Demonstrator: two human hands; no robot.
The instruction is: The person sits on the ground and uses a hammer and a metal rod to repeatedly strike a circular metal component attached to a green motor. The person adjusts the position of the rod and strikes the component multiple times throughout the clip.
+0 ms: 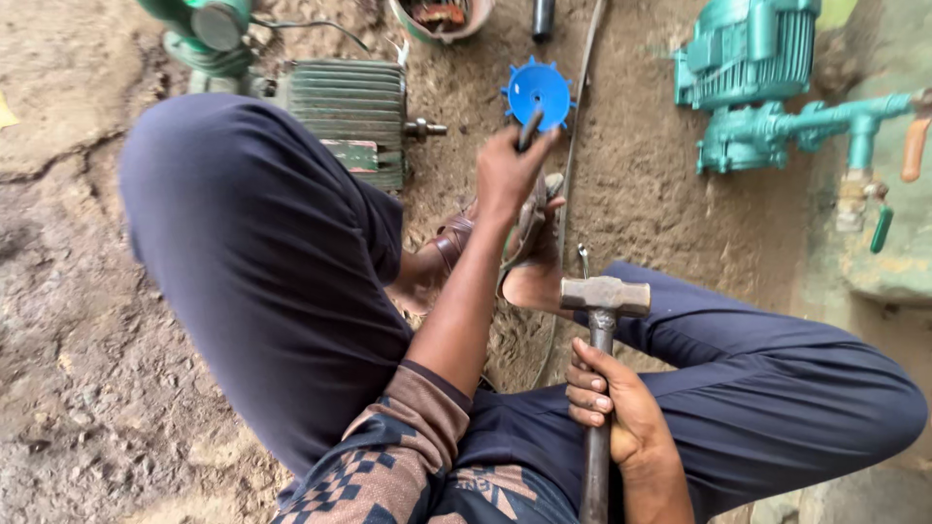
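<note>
Over dirt, R hand (621, 412) grips hammer (602, 320) upright; L hand (507, 175) pinches punch (529, 129).

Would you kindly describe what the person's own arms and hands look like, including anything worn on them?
Both hands are bare, with no gloves, rings or watch visible. The left hand extends from a bare forearm; its sleeve, pushed up near the elbow, is a brown and navy patterned knit sleeve with a plain brown band and dark cuff edge. The right hand and its wrist are bare; no sleeve shows there.
</note>
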